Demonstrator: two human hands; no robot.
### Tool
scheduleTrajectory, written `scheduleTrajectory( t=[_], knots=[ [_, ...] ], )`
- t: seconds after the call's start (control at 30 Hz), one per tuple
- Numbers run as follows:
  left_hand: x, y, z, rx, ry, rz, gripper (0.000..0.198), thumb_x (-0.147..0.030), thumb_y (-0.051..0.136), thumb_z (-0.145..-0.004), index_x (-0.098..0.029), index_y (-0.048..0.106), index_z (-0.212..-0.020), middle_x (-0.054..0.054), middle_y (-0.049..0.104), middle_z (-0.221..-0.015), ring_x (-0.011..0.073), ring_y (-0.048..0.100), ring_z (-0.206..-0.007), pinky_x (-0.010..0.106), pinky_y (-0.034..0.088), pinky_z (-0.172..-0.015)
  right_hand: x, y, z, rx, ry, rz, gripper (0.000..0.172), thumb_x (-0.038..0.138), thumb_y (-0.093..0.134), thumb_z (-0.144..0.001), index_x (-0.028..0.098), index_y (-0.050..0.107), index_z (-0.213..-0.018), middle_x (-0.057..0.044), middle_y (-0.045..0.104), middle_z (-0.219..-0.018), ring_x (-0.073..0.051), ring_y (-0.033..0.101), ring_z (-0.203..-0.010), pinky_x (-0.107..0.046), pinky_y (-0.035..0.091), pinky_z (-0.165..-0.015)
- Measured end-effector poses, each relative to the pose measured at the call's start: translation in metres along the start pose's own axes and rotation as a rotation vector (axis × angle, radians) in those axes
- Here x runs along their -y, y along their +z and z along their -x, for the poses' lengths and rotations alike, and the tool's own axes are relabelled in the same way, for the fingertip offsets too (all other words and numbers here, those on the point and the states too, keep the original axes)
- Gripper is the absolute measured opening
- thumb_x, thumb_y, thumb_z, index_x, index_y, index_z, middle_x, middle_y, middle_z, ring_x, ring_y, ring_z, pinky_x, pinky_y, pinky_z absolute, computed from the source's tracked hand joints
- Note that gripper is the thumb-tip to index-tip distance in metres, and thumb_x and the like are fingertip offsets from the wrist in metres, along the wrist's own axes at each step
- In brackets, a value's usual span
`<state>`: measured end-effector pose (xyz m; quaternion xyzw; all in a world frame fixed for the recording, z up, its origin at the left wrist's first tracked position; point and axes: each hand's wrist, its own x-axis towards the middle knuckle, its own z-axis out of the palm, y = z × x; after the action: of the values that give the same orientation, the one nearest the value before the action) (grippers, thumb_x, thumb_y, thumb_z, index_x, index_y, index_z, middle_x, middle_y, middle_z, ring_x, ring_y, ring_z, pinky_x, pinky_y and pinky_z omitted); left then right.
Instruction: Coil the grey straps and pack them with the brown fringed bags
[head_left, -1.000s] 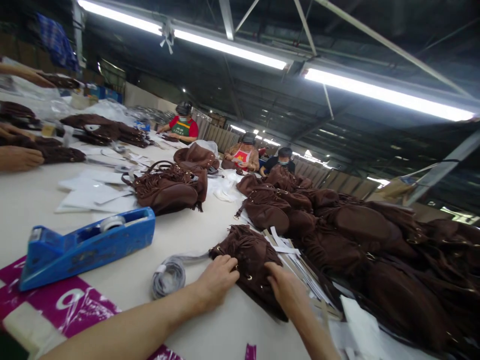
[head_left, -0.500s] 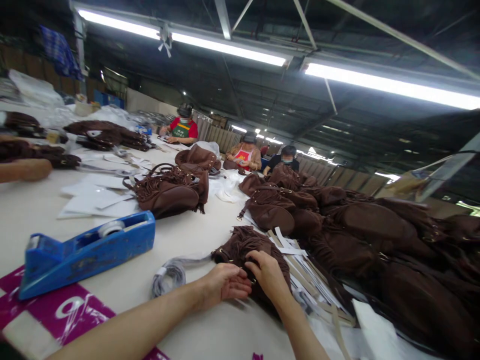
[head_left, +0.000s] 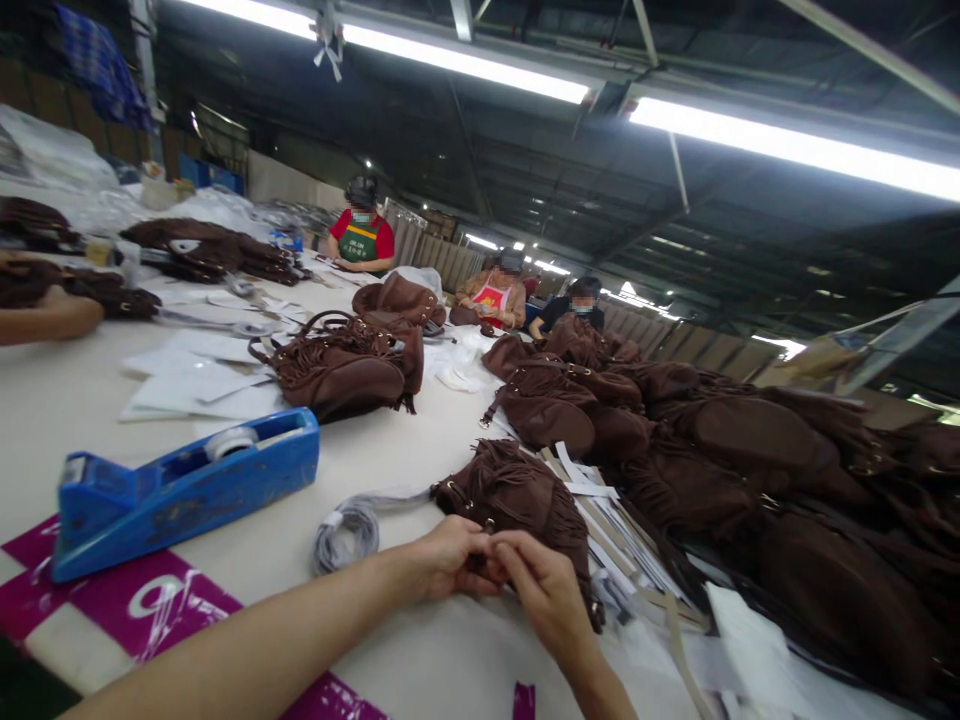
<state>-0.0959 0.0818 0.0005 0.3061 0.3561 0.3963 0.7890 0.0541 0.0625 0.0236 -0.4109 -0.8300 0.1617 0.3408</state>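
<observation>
A brown fringed suede bag [head_left: 517, 495] lies on the white table [head_left: 75, 420] right in front of me. My left hand [head_left: 442, 560] and my right hand [head_left: 544, 590] meet at its near edge, fingers pinched together on the bag's rim by a small metal stud. What sits between the fingertips is too small to make out. A coil of grey cord [head_left: 346, 528] lies just left of the bag, touching it.
A blue tape dispenser [head_left: 184, 490] stands at my left on a magenta printed sheet [head_left: 142, 610]. A long pile of brown bags [head_left: 712, 460] fills the right side, another bag [head_left: 341, 365] sits mid-table by white papers [head_left: 199, 385]. Three masked people work at the far end; another person's hand [head_left: 56, 312] rests at left.
My two hands have drawn together from flat on the bag to a pinch at its near edge. The camera view has shifted slightly downward.
</observation>
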Motion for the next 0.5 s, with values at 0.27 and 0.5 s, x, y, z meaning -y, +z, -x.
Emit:
scheduleTrajectory(
  t=[0.27,0.5],
  knots=[
    [-0.012,-0.004,0.004,-0.044,-0.057,-0.226,0.010,-0.007,0.054,-0.082,-0.011,0.054,-0.073,0.000,0.057,-0.055,0.0087,0.051,-0.040,0.023,0.049,-0.048,-0.032,0.003,-0.021,0.403,-0.016,0.264,0.078,0.011,0.041,-0.069,0.022,0.035,-0.146,-0.004,0.030,-0.155,-0.024,0.015,-0.145,-0.054,0.017,-0.116],
    [-0.016,-0.001,0.009,-0.120,-0.008,-0.419,0.022,-0.006,0.052,-0.080,-0.013,0.051,-0.060,-0.003,0.049,-0.042,0.0071,0.042,-0.032,0.017,0.036,-0.038,-0.033,0.008,-0.025,0.405,0.029,0.406,0.076,0.012,0.041,-0.074,0.020,0.028,-0.149,-0.005,0.022,-0.158,-0.023,0.011,-0.146,-0.052,0.015,-0.117]
  ],
)
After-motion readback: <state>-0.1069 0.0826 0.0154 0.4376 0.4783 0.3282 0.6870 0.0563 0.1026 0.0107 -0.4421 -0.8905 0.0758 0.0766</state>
